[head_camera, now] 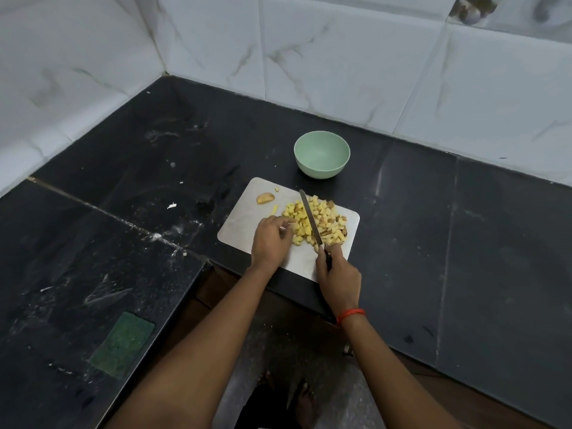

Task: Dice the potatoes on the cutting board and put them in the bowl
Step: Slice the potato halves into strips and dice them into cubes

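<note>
A: Eyes on the board! A pale grey, round-cornered rectangular cutting board (244, 226) sits askew at the front edge of the black stone bench (433, 243). Its right half carries a heap of small yellow potato cubes (332, 219), some with brown skin on.

B: And right across that heap lies a knife (310, 218) with a long, narrow steel blade and a dark handle, tip pointing away toward the bowl. The right hand (339, 275) is wrapped round the handle, with a red thread band (349, 314) on that wrist.

A: And the left hand (269, 241)?

B: It's on the board at the heap's left edge, fingers bent, tips against the cubes. Whether it pinches a piece, I can't tell.

A: The round mint-green bowl (322, 156), smooth and matte, stands on the bench just beyond the board's far edge. The heap and the blade lie between it and both hands.

B: On the board's far-left corner there's a rounded potato end piece (265, 198) with its skin, and near it a thin yellow potato strip (275, 209), both apart from the heap.

A: Behind, glossy white marble-veined wall tiles (340, 57) meet in a corner. The bench is dull, streaked with pale smears and dotted with a few white scraps (171, 206).

B: On its left stretch sits a flat, rough green scouring pad (122, 345), well apart from the board.
</note>
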Demonstrator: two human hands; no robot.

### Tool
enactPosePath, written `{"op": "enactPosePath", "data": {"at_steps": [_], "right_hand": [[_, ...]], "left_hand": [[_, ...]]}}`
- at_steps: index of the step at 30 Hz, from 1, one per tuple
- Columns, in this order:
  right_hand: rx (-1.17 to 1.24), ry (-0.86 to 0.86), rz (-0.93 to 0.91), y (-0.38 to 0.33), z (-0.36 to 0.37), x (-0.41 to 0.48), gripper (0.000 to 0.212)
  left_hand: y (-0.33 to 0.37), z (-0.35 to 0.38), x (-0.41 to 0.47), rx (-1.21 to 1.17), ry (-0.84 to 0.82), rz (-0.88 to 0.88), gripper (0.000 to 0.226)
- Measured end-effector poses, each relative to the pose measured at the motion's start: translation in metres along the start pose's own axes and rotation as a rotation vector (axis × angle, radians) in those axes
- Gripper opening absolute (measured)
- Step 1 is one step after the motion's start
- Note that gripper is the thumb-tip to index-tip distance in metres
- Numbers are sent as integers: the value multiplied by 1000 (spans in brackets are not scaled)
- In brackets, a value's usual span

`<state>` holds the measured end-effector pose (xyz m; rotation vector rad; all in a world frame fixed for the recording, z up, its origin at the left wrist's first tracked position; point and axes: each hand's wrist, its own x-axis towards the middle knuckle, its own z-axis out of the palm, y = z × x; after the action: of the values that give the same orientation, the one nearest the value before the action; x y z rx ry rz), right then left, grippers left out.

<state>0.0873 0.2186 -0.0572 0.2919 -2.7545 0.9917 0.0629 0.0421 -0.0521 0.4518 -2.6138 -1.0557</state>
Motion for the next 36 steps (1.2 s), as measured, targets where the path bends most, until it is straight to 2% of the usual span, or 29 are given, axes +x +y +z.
{"op": "enactPosePath", "data": {"at_steps": [4,6,9,15,19,26,32,36], "right_hand": [[-7,6,-1,1,0,0,20],[-8,10,-8,0,0,0,19],[-6,11,-15,1,0,0,18],[0,7,-18,1,-1,0,19],[18,11,-25,-1,-2,0,21],[-3,-29,-44,-8,-2,1,22],[-189,-137,-167,-31,15,-14,18],[-233,-171,-175,-37,20,-12,14]], "left_hand": [[-9,-13,13,127,126,-81,30],[-13,-19,23,177,97,-121,31],[-17,-21,33,213,34,-138,22],[-31,-27,28,141,-63,-65,5],[-43,-33,9,109,-112,-12,8],[-51,-26,-5,-23,-19,39,14],[-54,-23,-2,-36,6,47,9],[-54,-24,-3,-27,7,54,10]]}}
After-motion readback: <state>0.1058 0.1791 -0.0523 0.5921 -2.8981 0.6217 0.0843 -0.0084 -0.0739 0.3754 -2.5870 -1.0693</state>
